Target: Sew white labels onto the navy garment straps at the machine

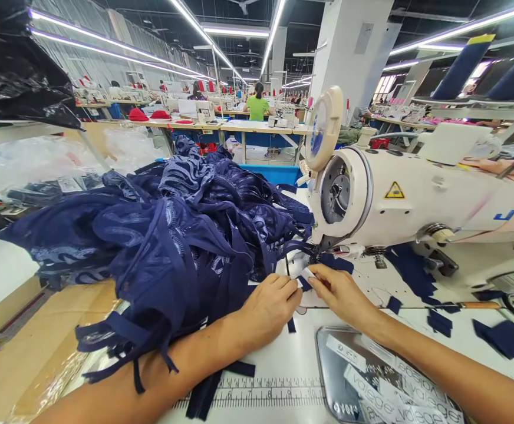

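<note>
Observing through the head camera, I see the right hand (343, 292) pinching a small white label (307, 274) between thumb and forefinger, near the needle area of the sewing machine (407, 194). The left hand (271, 307) is close by, its fingers bent together; I cannot tell whether they grip anything. The needle itself is hard to make out. Blue lettering beginning "J" runs off the right edge. The metal tray (322, 360) is cut off below; its loose labels (369, 391) read "valege". The ruler (268, 393) shows 6 to 10.
</note>
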The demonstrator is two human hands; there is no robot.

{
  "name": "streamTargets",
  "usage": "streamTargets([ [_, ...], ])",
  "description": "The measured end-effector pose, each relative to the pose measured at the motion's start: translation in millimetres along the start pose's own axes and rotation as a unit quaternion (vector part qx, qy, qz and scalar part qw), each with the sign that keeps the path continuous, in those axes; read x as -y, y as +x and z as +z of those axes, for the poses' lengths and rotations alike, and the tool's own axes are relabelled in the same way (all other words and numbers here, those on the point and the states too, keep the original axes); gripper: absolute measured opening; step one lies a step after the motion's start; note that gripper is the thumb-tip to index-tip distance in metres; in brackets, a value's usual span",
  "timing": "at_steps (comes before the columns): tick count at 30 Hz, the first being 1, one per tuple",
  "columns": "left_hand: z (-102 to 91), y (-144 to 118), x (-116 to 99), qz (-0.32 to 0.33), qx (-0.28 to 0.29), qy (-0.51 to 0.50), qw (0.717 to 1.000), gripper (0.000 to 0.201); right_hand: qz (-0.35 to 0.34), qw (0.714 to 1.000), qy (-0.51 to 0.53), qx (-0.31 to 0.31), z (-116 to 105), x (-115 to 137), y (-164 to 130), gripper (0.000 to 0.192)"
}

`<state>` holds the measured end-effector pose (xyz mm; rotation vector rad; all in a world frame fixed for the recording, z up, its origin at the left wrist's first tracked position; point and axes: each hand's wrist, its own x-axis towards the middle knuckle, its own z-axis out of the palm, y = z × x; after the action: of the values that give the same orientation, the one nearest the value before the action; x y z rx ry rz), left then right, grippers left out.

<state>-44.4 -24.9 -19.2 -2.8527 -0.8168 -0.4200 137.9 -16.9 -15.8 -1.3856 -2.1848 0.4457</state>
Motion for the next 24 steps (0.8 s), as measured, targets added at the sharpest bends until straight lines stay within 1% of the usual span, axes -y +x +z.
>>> streamTargets([
  [3,1.6,-0.8,1.4,0.003,0.002,0.003,1.000,0.026,0.007,0.999,0.012,-0.030,6.8,-1.0,3.1,0.028],
  [4,1.9,-1.1,1.6,0.005,0.004,0.004,1.000,0.027,0.011,0.999,0.017,-0.034,8.2,-1.7,3.5,0.029],
  [9,1.6,-1.5,0.6,0.008,0.007,0.006,1.000,0.027,0.020,0.999,0.035,-0.034,10.4,-4.3,3.7,0.030],
  [13,2.5,-1.6,0.1,0.009,-0.003,0.008,1.000,0.024,0.006,1.000,0.004,-0.025,10.8,-4.4,3.6,0.033],
  [17,4.1,-2.3,0.3,0.014,-0.007,0.009,1.000,0.025,-0.006,1.000,-0.019,-0.021,11.6,-4.7,3.9,0.033],
  [24,3.7,-1.9,-0.5,0.013,0.005,0.030,0.999,0.024,-0.006,0.998,-0.063,-0.007,11.2,-2.4,5.8,0.033],
])
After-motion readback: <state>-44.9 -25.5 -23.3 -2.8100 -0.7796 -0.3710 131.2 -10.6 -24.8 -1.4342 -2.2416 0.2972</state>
